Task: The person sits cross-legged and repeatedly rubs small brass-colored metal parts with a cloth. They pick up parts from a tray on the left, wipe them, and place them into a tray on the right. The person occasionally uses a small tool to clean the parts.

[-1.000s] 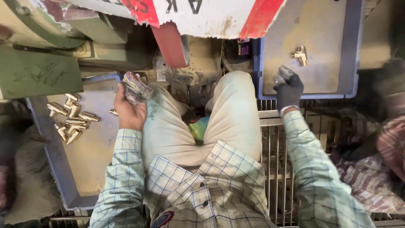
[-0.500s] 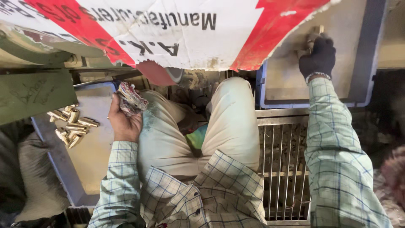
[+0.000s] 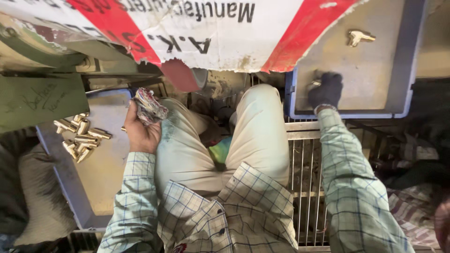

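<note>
grey plastic trays (image 3: 403, 56) flank the knees; left hand (image 3: 140, 131) clutches a crumpled rag (image 3: 149, 107), gloved right hand (image 3: 326, 91) pinches a brass fitting (image 3: 313, 84).

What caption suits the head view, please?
Left hand clutches a crumpled rag; gloved right hand reaches into a grey tray.

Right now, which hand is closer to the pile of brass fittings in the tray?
Left. The left hand, clutching a crumpled rag, sits just beside the brass fittings; the gloved right hand rests in the opposite tray.
</note>
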